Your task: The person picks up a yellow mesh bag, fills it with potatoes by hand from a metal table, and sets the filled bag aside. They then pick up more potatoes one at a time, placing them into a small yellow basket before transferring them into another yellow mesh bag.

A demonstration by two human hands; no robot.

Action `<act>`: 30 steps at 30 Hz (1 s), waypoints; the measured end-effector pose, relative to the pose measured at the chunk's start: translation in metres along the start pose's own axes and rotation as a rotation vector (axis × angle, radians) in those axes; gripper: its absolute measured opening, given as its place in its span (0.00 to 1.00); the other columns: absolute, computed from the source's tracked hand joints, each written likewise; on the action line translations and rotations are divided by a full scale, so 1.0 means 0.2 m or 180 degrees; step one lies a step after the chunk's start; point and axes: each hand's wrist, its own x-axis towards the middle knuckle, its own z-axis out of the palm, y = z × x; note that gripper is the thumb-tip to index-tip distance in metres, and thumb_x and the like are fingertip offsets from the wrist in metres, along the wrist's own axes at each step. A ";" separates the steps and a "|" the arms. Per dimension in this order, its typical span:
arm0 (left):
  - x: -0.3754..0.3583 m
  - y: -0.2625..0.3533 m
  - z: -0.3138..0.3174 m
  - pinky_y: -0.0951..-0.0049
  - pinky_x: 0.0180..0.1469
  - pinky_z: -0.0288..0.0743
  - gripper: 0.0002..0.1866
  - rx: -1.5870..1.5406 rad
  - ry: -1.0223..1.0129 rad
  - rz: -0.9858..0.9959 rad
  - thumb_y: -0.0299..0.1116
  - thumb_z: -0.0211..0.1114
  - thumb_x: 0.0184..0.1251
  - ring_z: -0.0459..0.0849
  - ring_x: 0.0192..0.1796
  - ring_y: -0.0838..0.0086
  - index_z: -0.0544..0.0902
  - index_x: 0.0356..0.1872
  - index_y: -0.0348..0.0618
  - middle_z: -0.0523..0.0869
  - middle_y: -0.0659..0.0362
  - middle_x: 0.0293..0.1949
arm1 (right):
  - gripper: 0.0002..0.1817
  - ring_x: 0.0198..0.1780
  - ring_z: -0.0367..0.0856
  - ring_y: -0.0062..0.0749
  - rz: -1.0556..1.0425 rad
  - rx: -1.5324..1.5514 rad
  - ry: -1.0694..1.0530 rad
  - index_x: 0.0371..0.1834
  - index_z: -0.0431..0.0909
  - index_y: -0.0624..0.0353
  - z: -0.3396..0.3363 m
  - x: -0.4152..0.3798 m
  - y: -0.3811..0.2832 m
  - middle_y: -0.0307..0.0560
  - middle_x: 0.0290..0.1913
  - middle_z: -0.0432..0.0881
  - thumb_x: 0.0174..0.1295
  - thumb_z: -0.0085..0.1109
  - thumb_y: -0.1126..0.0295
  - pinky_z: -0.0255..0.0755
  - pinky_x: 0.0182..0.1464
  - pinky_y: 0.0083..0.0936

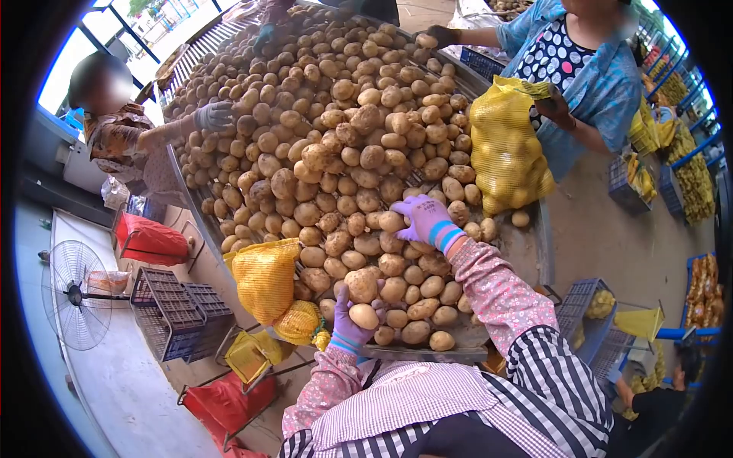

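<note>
Potatoes cover a large metal sorting table [540, 252]. My left hand [353, 327], in a purple glove, is at the near edge, its fingers wrapped round potatoes [363, 316]; a larger potato [361, 285] rests just above. Farther forward and to the right, my right hand [421, 217], also purple-gloved, reaches over the pile with its fingers curled on a potato [392, 221]. Left of my left hand stands a filled yellow mesh bag [264, 281], with a smaller one [299, 322] beside it.
A co-worker at the right holds a full yellow mesh bag [507, 149] on the table edge. Another co-worker's gloved hand [214, 117] reaches in from the left. Crates [169, 313], red sacks [229, 404] and a fan [74, 294] stand at the left; more crates [584, 313] at the right.
</note>
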 end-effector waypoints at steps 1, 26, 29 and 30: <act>0.00 -0.01 0.00 0.63 0.45 0.81 0.38 0.0000 -0.0002 0.0004 0.62 0.69 0.69 0.83 0.43 0.64 0.75 0.69 0.45 0.83 0.52 0.62 | 0.34 0.63 0.82 0.47 -0.0005 -0.0001 0.0001 0.63 0.81 0.45 -0.02 -0.01 -0.02 0.48 0.59 0.82 0.58 0.72 0.39 0.77 0.63 0.44; -0.36 0.06 -0.10 0.58 0.45 0.82 0.35 -0.0039 -0.0005 0.0831 0.60 0.66 0.71 0.84 0.44 0.62 0.73 0.72 0.51 0.81 0.52 0.66 | 0.31 0.59 0.88 0.42 0.0878 -0.1325 -0.1479 0.58 0.88 0.50 -0.10 0.51 -0.16 0.50 0.59 0.89 0.50 0.77 0.52 0.83 0.58 0.42; -0.40 0.06 -0.11 0.59 0.45 0.82 0.35 -0.0319 -0.0041 0.0743 0.60 0.67 0.71 0.83 0.44 0.62 0.73 0.72 0.52 0.80 0.51 0.66 | 0.40 0.62 0.86 0.44 0.0833 -0.1169 -0.1421 0.67 0.81 0.49 -0.08 0.48 -0.13 0.50 0.62 0.86 0.47 0.80 0.51 0.81 0.62 0.42; -0.42 0.06 -0.14 0.59 0.45 0.82 0.36 -0.0280 0.0024 0.0791 0.60 0.67 0.71 0.83 0.44 0.62 0.73 0.72 0.51 0.80 0.51 0.66 | 0.43 0.64 0.85 0.44 0.0738 -0.0869 -0.1243 0.70 0.78 0.48 -0.11 0.44 -0.13 0.49 0.65 0.85 0.48 0.80 0.52 0.80 0.63 0.43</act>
